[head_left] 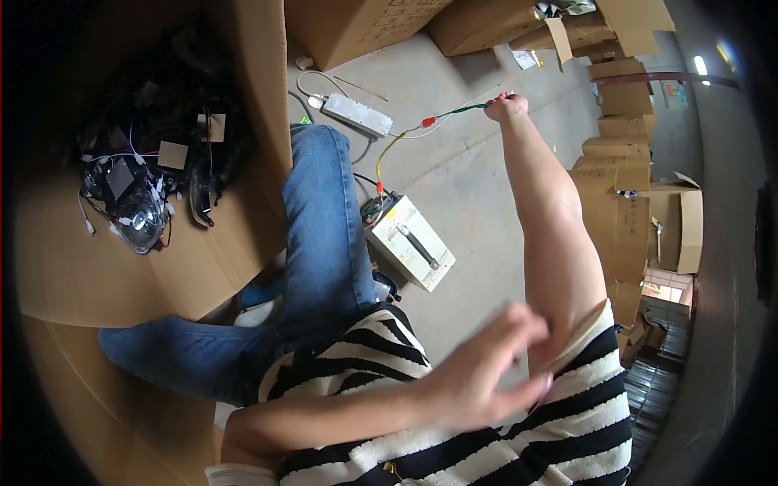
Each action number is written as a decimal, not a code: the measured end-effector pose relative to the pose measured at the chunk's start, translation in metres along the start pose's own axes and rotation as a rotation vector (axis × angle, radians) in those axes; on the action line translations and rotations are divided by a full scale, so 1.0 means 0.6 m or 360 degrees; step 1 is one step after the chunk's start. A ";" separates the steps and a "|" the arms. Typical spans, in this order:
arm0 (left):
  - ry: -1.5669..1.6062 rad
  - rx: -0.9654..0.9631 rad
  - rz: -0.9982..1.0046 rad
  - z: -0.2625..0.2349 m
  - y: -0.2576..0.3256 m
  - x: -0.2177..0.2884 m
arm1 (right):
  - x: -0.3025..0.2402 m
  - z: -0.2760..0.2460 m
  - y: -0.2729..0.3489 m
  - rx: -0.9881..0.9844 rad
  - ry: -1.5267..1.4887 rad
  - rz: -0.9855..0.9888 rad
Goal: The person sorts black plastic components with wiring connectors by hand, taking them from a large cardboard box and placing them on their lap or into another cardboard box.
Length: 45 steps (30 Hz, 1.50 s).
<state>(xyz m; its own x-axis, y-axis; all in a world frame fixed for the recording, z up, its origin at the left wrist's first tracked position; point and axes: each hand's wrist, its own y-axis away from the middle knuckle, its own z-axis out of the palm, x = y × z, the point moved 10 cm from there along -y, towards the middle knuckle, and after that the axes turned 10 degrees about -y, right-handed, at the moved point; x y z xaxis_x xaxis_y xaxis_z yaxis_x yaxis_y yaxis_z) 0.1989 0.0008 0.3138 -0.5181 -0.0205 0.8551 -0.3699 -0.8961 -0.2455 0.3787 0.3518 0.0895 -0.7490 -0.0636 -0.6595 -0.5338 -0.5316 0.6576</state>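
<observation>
Stretched far out ahead, my right hand (507, 106) is closed around the end of a green wire (466, 108). That wire runs left to a red clip (429, 122), where a yellow wire (387, 154) carries on down to a second red clip (379, 187). The second clip sits at the end of a cream metal box (412, 243) with a black handle, standing on the floor. My left hand (490, 373) is slightly blurred and crosses my body near my right elbow. Its thumb and fingers are apart, with nothing seen between them.
A large open carton (162, 279) at left holds a heap of black lamp units (138, 219) with loose wires and plugs. A long white box (356, 113) with cables lies on the floor ahead. Stacked cartons (612, 186) line the right side, with more cartons (365, 32) at the back.
</observation>
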 end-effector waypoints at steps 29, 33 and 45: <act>0.0789 0.0779 0.1172 -0.145 0.193 0.197 | 0.084 -0.036 0.316 -0.1657 0.0745 -0.0266; 0.0671 0.0986 0.1633 -0.180 0.209 0.231 | 0.151 -0.112 0.414 -0.1783 0.1086 -0.0008; -0.1069 0.1696 -0.0419 -0.669 0.248 -0.122 | 0.281 -0.258 0.586 -0.2631 0.2214 0.0340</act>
<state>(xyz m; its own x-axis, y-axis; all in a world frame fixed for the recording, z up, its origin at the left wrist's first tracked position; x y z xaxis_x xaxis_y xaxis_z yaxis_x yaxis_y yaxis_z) -0.1277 0.0470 0.0310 0.0791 0.2708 0.9594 0.5557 -0.8110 0.1831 0.1252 0.0234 0.1532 0.3610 -0.2050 -0.9098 0.7992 -0.4348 0.4151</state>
